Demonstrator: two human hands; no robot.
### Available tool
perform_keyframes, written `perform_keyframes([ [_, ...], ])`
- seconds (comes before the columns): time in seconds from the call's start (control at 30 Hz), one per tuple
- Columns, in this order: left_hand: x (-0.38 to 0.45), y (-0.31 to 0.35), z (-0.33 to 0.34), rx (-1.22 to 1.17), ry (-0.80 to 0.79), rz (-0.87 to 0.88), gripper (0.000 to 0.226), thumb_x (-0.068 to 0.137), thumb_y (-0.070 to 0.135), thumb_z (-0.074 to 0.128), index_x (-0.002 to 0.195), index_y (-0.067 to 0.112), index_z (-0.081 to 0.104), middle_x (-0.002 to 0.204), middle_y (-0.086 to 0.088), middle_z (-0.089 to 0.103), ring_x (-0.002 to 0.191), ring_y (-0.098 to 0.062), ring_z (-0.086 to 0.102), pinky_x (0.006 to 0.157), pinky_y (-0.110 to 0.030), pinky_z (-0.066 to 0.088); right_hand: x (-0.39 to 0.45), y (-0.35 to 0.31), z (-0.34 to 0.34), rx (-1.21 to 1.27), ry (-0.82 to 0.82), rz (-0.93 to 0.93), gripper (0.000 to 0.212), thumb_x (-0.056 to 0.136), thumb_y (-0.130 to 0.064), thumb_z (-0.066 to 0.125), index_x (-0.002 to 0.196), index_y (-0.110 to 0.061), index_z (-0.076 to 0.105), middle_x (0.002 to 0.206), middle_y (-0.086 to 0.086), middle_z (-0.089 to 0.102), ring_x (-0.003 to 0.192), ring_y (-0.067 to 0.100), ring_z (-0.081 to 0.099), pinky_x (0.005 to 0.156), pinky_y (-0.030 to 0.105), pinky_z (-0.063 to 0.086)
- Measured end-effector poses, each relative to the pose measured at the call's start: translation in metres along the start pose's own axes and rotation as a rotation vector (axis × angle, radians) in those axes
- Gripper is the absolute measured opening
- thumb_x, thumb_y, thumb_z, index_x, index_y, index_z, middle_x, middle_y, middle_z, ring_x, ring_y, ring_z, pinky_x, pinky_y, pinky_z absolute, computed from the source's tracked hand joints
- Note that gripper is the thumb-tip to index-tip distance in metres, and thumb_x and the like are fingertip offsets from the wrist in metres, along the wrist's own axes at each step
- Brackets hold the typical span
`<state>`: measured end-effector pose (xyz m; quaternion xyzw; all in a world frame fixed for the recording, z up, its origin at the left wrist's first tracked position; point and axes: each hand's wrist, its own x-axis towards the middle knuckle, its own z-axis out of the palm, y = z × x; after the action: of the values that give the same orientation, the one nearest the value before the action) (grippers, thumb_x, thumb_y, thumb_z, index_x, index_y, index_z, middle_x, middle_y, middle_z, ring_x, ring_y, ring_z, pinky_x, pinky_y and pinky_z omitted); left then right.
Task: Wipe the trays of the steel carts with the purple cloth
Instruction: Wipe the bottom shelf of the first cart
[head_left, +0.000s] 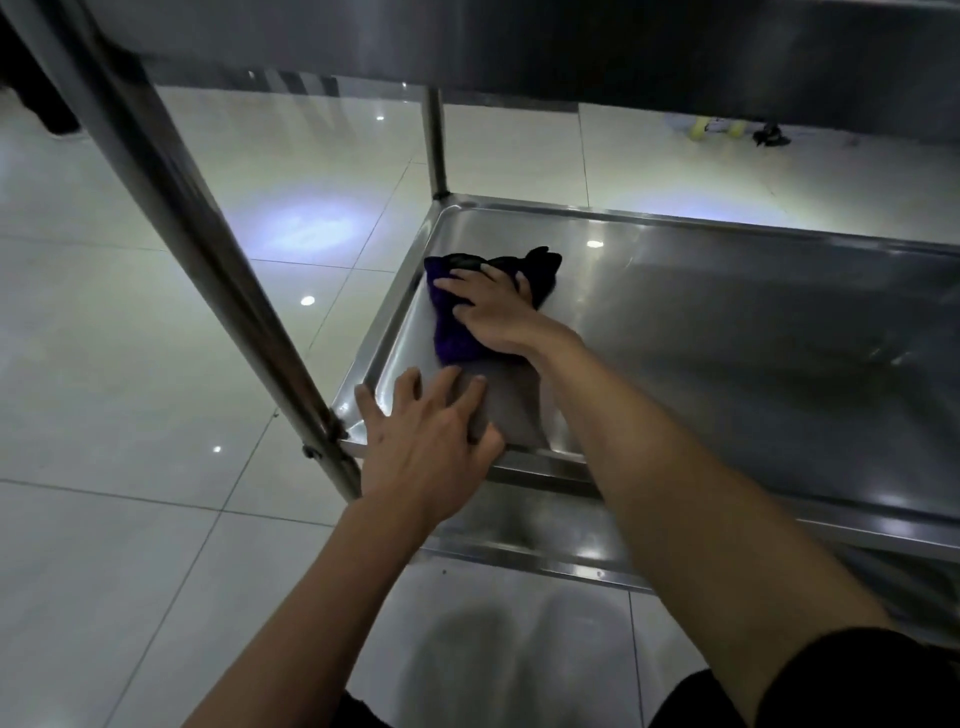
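The purple cloth (454, 332) lies bunched near the left end of the steel cart's middle tray (727, 312). My right hand (493, 309) presses flat on top of the cloth, fingers spread toward the tray's left wall. My left hand (431, 436) rests with fingers apart on the tray's near left corner and rim, holding nothing. The cloth's far end looks almost black in the shadow. A higher tray (519, 47) spans the top of the view overhead.
A slanted steel post (171, 218) runs down to the tray's near left corner. A second post (435, 140) stands at the far left corner. A lower tray edge (545, 551) shows beneath. Glossy white floor tiles (130, 364) surround the cart.
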<state>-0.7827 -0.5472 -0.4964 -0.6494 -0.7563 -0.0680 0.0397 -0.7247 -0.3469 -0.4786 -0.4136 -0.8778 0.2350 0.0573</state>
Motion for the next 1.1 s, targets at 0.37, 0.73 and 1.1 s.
perform_keyframes([
  [0.37, 0.003, -0.017, 0.001, -0.02, -0.059, 0.004, 0.066, 0.092, 0.071, 0.019, 0.15, 0.042, 0.031, 0.156, 0.009, 0.034, 0.145, -0.03, 0.025, 0.112, -0.069, 0.018, -0.05, 0.054, -0.022, -0.013, 0.068, 0.053, 0.047, 0.102, -0.035, 0.039, 0.147, -0.048, 0.04, 0.163, -0.016, 0.026, 0.153, 0.014, 0.009, 0.122, 0.045, -0.005],
  [0.73, 0.014, -0.022, -0.006, -0.047, -0.1, -0.028, 0.068, 0.088, 0.077, 0.023, 0.148, 0.045, 0.032, 0.156, 0.013, 0.034, 0.143, -0.028, 0.027, 0.111, -0.068, 0.021, -0.206, 0.104, -0.04, -0.053, 0.157, 0.166, 0.044, 0.106, -0.03, 0.044, 0.149, -0.041, 0.042, 0.163, -0.011, 0.027, 0.153, 0.017, 0.012, 0.124, 0.049, 0.002],
  [1.1, 0.02, -0.058, -0.009, -0.06, -0.085, -0.069, 0.069, 0.084, 0.077, 0.03, 0.146, 0.048, 0.038, 0.156, 0.015, 0.038, 0.142, -0.028, 0.032, 0.111, -0.062, 0.026, -0.247, 0.073, -0.024, 0.001, 0.173, 0.109, 0.042, 0.106, -0.032, 0.043, 0.148, -0.04, 0.043, 0.162, -0.013, 0.029, 0.152, 0.012, 0.014, 0.124, 0.042, 0.002],
])
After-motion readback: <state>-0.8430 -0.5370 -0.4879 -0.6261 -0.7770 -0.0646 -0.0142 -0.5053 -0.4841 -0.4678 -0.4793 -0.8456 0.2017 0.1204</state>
